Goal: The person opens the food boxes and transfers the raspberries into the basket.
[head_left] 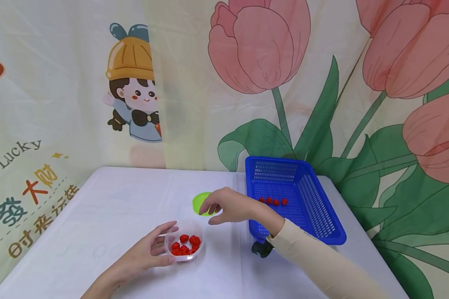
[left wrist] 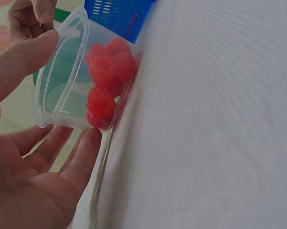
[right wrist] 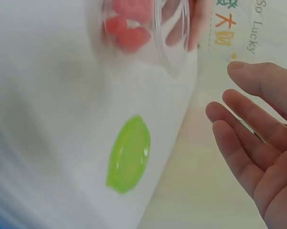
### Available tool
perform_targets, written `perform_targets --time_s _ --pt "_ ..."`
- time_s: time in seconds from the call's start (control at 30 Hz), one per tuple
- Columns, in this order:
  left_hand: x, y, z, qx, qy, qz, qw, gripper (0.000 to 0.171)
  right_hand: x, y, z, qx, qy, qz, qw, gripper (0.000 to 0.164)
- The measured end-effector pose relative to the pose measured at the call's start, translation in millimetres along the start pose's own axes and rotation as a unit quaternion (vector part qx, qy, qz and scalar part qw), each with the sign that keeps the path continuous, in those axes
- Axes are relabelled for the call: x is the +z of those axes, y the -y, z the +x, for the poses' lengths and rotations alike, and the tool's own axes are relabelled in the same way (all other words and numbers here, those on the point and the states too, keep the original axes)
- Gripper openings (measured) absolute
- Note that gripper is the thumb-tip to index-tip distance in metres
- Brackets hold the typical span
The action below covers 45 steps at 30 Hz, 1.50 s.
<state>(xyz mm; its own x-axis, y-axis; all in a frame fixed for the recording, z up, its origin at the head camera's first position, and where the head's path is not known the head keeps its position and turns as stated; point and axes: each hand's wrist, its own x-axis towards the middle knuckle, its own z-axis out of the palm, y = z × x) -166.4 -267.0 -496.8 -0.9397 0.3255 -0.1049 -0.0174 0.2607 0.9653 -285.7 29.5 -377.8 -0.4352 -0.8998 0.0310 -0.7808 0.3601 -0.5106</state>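
My left hand (head_left: 146,253) holds a clear round plastic container (left wrist: 69,110) upright on the table, thumb on one side and fingertips on the other. Several red raspberries (left wrist: 101,69) lie in its bottom. Over the table's middle, my right hand (head_left: 233,205) hovers with loosely bent fingers and nothing between them. Below it in the head view, and partly covered by its fingers, lies a bright green lid (head_left: 199,202). The right wrist view shows this lid (right wrist: 130,156) whole, apart from the hand.
A blue perforated basket (head_left: 334,232) stands at the table's right side, with several raspberries (head_left: 276,202) in a row inside. The right forearm passes over its near left corner. A white cloth (head_left: 134,199) covers the table, and a printed curtain (head_left: 187,104) hangs behind it.
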Motion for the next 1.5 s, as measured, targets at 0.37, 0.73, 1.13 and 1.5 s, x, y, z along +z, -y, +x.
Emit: perform_targets --time_s 0.37,0.73,1.13,1.5 --pt "0.6 -0.9 -2.4 0.007 0.004 0.001 1.0000 0.093 31.3 7.2 21.3 -0.014 0.019 0.021 0.999 0.028" --pt "0.6 -1.7 -3.7 0.008 0.008 -0.002 0.9999 0.094 53.3 7.4 27.9 -0.023 0.030 0.035 0.999 0.029" --pt "0.3 -1.4 -3.1 0.018 0.019 -0.016 0.9995 0.093 66.7 12.2 29.0 -0.015 0.040 0.003 0.999 0.032" --pt "-0.1 -1.3 -2.6 0.023 0.022 -0.018 0.9993 0.095 69.1 14.6 35.3 -0.016 0.079 -0.007 0.997 0.028"
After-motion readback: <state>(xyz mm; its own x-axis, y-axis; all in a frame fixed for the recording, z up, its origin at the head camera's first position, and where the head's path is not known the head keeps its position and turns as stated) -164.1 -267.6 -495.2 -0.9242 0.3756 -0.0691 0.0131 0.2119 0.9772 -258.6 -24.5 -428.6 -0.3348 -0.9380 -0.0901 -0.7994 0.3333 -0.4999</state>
